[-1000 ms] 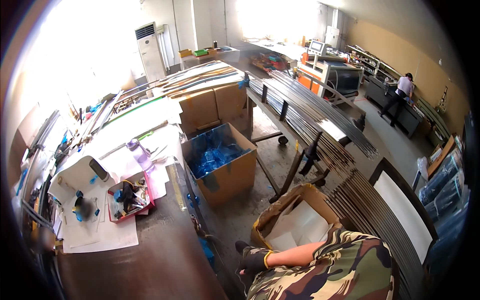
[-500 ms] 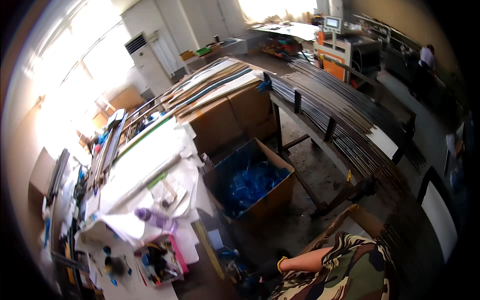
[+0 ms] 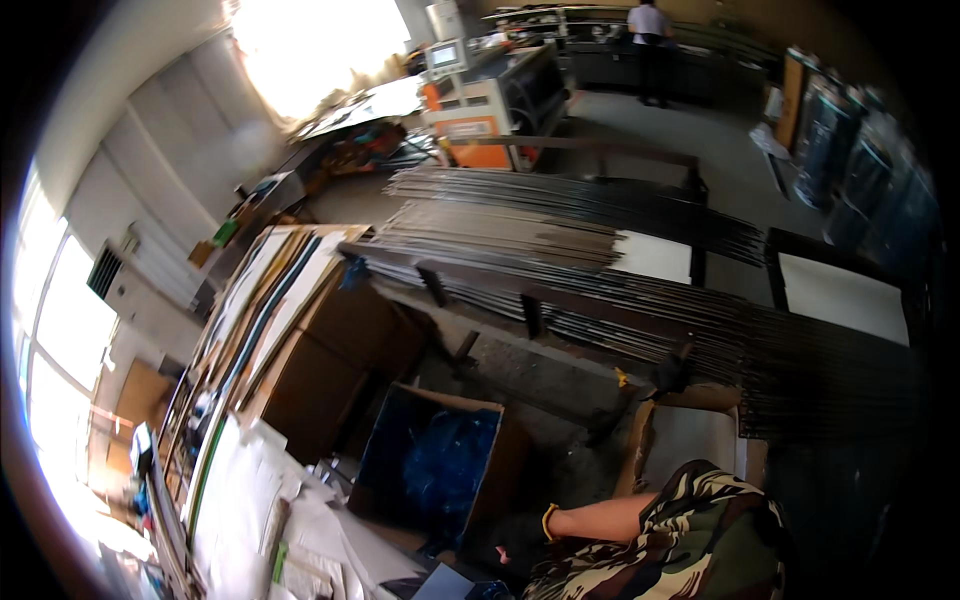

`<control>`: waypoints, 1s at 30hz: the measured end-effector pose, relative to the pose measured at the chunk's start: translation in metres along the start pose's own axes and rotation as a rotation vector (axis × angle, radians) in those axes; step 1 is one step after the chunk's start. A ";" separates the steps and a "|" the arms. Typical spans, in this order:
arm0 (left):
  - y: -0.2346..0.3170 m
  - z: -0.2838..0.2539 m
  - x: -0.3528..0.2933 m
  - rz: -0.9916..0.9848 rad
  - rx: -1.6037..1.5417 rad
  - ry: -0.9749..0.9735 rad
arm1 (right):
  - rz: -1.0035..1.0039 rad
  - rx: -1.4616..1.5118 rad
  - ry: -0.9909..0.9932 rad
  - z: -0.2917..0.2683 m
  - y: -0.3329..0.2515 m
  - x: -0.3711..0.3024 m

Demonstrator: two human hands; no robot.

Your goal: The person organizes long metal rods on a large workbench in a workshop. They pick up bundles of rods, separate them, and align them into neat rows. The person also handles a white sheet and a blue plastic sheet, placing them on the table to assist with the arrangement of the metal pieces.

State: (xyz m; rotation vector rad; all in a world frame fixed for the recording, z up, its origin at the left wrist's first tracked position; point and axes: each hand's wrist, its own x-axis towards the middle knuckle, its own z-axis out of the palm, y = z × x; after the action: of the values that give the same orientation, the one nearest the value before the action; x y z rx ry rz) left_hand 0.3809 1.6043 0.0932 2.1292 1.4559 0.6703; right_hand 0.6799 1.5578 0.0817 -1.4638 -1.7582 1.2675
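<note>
From the lower right my right arm reaches leftward in a camouflage sleeve, its forearm bare and a yellow band at the wrist. My right hand [image 3: 520, 542] looks dark, seemingly gloved, and blends into the shadow below the box; its fingers are too dark and blurred to read. A small pink spot shows at its tip. Close by, at the lower edge, is a flat blue-grey piece [image 3: 447, 582]. Just beyond the hand stands an open cardboard box [image 3: 490, 455] lined with blue plastic. My left hand is out of the picture.
A rack of long thin metal bars [image 3: 560, 270] runs across the middle. Another open cardboard box [image 3: 640, 450] sits beside my sleeve. White sheets [image 3: 250, 500] cover a bench at left. An orange-and-white machine [image 3: 470, 130] stands farther back, with a person [image 3: 650, 40] beyond.
My view has swung to the right, so the bench slides left and its bottle and pink tray leave the picture. My right arm stays low at the right. The distant person is now more visible.
</note>
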 end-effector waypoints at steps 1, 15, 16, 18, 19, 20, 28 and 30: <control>-0.004 0.002 0.014 0.063 0.002 -0.018 | 0.072 -0.013 0.015 -0.022 -0.007 -0.006; 0.105 0.115 0.193 0.376 -0.166 -0.500 | 0.449 -0.087 1.368 -0.334 -0.069 -0.282; 0.119 0.120 0.195 0.400 -0.182 -0.529 | 0.602 -0.214 1.307 -0.347 -0.044 -0.291; 0.142 0.133 0.203 0.430 -0.177 -0.551 | 0.819 -0.475 1.105 -0.369 0.010 -0.298; 0.150 0.140 0.209 0.440 -0.152 -0.541 | 0.875 -0.607 0.971 -0.376 0.028 -0.292; 0.158 0.148 0.215 0.446 -0.127 -0.527 | 0.875 -0.576 0.931 -0.380 0.044 -0.284; 0.256 0.191 0.292 0.590 -0.160 -0.378 | 0.851 -0.501 0.833 -0.410 0.116 -0.247; 0.264 0.196 0.300 0.562 -0.142 -0.316 | 0.678 -0.589 0.947 -0.411 0.129 -0.233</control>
State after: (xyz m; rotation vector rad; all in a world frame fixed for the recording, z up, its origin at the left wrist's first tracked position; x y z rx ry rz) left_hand 0.7869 1.7797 0.1460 2.4046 0.6246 0.5668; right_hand 1.1516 1.4689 0.1816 -2.5523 -1.0052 0.1052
